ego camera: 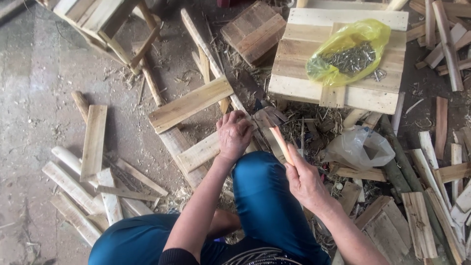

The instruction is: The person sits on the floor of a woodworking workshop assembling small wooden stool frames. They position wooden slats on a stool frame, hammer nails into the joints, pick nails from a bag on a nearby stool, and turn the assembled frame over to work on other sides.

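Right hand (306, 182): closed around the near end of the hatchet (274, 130), fingers wrapped on the pale wooden handle. The handle slants up and to the left; the dark metal head lies at its far end, just right of the left hand.

Left hand (234, 135): knuckles up, fingers curled down onto the slat frame (198, 152). Whether the fingers pinch a nail or only press the wood cannot be told; the fingertips are hidden.

Step in hand, as judged: fastening a cross slat to the frame, with the left hand steadying the work and the tool head set close to the joint. The next move calls for a steady hold on the wood and fingers kept off the strike point.

Pose: both forearms reach forward past the blue-clad knee (262, 191); the right wrist is bent inward, the left wrist nearly straight.

Surroundings:
- Far right: a finished wooden stool (299, 81) bearing a yellow bag of nails (349, 51).
- Right, near the hatchet: a clear plastic bag (360, 147).
- Left: loose cut slats (93, 142) on the concrete floor (34, 73).
- Far left: an upturned stool frame (105, 22).
- Near right: stacked offcuts (417, 223)
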